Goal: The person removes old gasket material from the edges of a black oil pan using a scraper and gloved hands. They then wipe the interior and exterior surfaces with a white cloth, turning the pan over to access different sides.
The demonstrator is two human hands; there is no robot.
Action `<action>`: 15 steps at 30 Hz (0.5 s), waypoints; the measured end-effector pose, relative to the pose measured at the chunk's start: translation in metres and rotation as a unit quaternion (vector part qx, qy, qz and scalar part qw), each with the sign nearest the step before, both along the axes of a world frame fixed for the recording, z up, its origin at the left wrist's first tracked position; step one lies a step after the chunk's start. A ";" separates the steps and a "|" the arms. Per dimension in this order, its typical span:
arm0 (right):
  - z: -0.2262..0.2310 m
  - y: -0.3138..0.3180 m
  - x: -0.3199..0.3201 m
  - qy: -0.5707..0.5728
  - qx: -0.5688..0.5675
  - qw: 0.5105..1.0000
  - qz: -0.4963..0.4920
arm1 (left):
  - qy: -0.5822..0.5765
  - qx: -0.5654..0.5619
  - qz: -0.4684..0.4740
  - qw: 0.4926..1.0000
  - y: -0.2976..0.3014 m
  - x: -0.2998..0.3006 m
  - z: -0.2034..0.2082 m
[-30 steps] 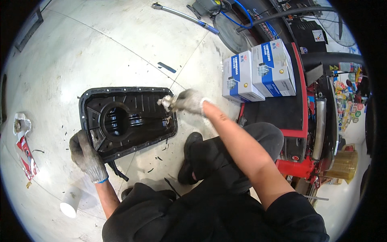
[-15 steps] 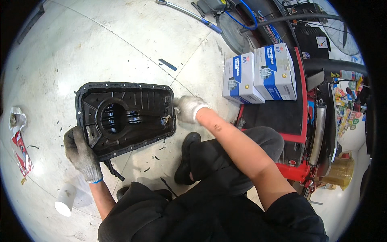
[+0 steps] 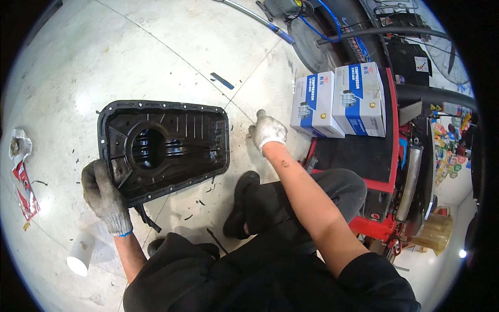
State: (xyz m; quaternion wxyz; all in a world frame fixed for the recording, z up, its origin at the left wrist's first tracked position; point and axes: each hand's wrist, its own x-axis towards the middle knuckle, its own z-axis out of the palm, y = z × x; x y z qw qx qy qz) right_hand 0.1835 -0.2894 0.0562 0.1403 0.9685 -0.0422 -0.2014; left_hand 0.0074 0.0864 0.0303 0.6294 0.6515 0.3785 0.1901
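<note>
A black oil pan (image 3: 179,193) rests on the floor with its hollow side up, a bolt-holed flange around it and a round opening inside. My left hand (image 3: 101,195), in a dirty knit glove, grips the pan's lower left rim; its fingertips are partly hidden. My right hand (image 3: 270,131), in a paler glove, hovers to the right of the pan, off its rim. One dark-tipped finger points away from me, apart from the thumb side, and I see nothing held there. A dark strip (image 3: 148,218) hangs out from under the pan's near edge.
Two white-and-blue boxes (image 3: 312,104) stand on a black board with red edges at right. Dark scraps (image 3: 222,80) dot the floor. A white cup (image 3: 80,255) lies at lower left, near a red packet (image 3: 25,192). A long-handled wrench (image 3: 260,18) lies at the far side.
My right hand has left the pan's right edge and moved right, its fingers spreading. A light scrap inside the pan's right end is no longer visible. My left hand keeps its grip.
</note>
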 end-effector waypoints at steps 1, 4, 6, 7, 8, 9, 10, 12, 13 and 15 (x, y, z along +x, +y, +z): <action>0.007 -0.002 0.007 -0.015 0.002 1.000 -0.010 | 0.004 0.011 0.002 1.000 0.000 0.001 0.001; 0.019 0.007 0.016 0.043 0.081 0.990 -0.109 | -0.001 0.028 0.002 1.000 -0.003 0.002 0.003; 0.020 0.011 0.014 0.057 0.122 0.982 -0.131 | -0.004 0.027 0.013 1.000 -0.002 0.002 0.003; 0.018 0.011 0.010 0.036 0.138 0.983 -0.120 | -0.004 0.021 0.026 0.999 0.001 0.000 0.002; 0.014 0.017 0.006 0.018 0.157 0.981 -0.108 | -0.001 0.020 0.040 0.999 0.009 -0.004 0.003; 0.014 0.021 0.006 0.027 0.206 0.969 -0.135 | 0.000 0.013 0.043 0.999 0.019 -0.009 0.006; 0.016 0.025 0.006 0.036 0.248 0.956 -0.155 | -0.013 0.003 0.055 0.998 0.032 -0.013 0.001; 0.016 0.034 0.002 0.063 0.326 0.922 -0.197 | 0.002 0.007 0.052 0.999 0.053 -0.017 0.013; 0.012 0.036 0.000 0.050 0.428 0.871 -0.237 | 0.036 0.006 0.054 0.998 0.068 -0.021 0.010; 0.009 0.044 0.000 0.121 0.508 0.797 -0.304 | 0.044 -0.004 0.084 0.996 0.086 -0.021 0.016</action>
